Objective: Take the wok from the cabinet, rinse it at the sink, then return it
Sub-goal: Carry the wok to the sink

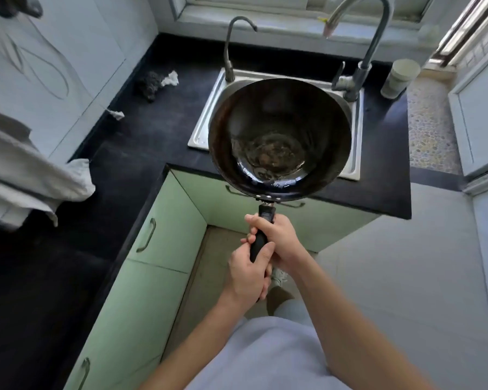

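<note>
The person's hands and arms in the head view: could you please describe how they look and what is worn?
Both are bare: the left hand and right hand wear no gloves, and no ring, watch or bracelet shows. The forearms are uncovered, with no sleeve in view down to the frame's edge. The only clothing nearby is a pale lilac-grey garment on the torso.

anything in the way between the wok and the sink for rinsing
Nothing visible does. The left hand and right hand grip the handle, and the wok hangs over the sink, hiding most of its basin. The tall faucet and small tap stand at the far rim, beyond the wok.
</note>
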`<action>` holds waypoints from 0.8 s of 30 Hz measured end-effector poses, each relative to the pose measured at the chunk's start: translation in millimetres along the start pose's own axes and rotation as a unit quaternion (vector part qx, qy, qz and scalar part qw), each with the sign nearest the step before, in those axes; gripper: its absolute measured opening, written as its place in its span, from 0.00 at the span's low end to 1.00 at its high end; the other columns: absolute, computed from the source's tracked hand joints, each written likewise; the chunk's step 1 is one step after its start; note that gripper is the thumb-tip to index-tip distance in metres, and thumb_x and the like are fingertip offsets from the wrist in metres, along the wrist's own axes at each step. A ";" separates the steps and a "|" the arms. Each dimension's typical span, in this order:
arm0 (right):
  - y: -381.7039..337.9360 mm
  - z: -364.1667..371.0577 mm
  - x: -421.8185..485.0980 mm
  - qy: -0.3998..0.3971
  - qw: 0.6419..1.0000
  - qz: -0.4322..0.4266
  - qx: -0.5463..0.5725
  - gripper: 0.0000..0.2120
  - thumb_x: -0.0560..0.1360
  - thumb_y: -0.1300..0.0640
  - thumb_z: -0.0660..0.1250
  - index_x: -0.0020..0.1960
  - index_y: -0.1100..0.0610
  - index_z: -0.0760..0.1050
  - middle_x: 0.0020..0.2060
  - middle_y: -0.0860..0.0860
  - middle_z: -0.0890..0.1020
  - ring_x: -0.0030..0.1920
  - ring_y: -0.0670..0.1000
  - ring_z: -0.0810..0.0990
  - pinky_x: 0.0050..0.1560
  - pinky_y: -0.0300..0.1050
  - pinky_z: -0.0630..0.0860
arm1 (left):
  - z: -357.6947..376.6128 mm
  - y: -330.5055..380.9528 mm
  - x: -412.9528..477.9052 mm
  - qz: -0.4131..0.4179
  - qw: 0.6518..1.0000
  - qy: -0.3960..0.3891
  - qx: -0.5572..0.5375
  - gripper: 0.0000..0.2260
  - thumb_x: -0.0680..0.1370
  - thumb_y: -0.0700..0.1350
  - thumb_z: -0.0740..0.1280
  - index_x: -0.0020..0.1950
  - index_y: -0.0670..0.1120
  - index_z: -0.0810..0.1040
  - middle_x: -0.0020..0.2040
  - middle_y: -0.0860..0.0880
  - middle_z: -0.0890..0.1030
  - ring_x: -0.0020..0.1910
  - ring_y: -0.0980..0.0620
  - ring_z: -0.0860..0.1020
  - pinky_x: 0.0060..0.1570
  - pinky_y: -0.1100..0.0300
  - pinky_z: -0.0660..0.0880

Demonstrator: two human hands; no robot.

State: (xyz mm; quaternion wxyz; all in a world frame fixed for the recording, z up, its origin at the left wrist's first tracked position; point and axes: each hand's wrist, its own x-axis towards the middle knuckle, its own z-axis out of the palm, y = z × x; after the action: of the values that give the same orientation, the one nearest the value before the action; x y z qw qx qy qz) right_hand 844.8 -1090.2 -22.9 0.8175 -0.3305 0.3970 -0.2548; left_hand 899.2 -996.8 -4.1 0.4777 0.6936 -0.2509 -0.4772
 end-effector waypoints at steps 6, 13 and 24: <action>-50.5 -16.7 83.0 -0.012 0.999 0.032 0.000 0.14 0.79 0.66 0.67 0.35 0.60 0.71 0.27 0.52 0.75 0.26 0.48 0.76 0.40 0.49 0.82 | 21.2 39.0 83.9 -0.035 0.999 0.018 0.004 0.13 0.81 0.45 0.64 0.41 0.38 0.71 0.27 0.45 0.71 0.17 0.51 0.66 0.15 0.64 0.63; -79.9 -32.3 149.4 -0.019 0.998 0.063 -0.003 0.13 0.79 0.66 0.68 0.37 0.59 0.71 0.29 0.53 0.75 0.27 0.49 0.75 0.43 0.51 0.82 | 33.8 55.3 153.6 -0.077 0.996 0.034 0.002 0.12 0.81 0.46 0.65 0.40 0.41 0.72 0.26 0.48 0.72 0.17 0.50 0.66 0.17 0.63 0.63; -73.2 -36.9 196.3 0.026 0.994 0.109 0.011 0.14 0.77 0.64 0.71 0.33 0.58 0.75 0.30 0.54 0.76 0.28 0.51 0.77 0.49 0.57 0.78 | 22.0 53.1 203.7 -0.115 0.993 0.001 0.019 0.13 0.81 0.47 0.65 0.40 0.41 0.74 0.25 0.49 0.72 0.17 0.52 0.67 0.16 0.63 0.63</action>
State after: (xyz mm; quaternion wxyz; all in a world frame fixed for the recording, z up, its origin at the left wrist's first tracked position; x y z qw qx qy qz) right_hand 912.3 -1283.7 -80.1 0.8334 -0.2691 0.4492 -0.1768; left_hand 970.4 -1192.0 -44.1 0.4067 0.7274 -0.1774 -0.5235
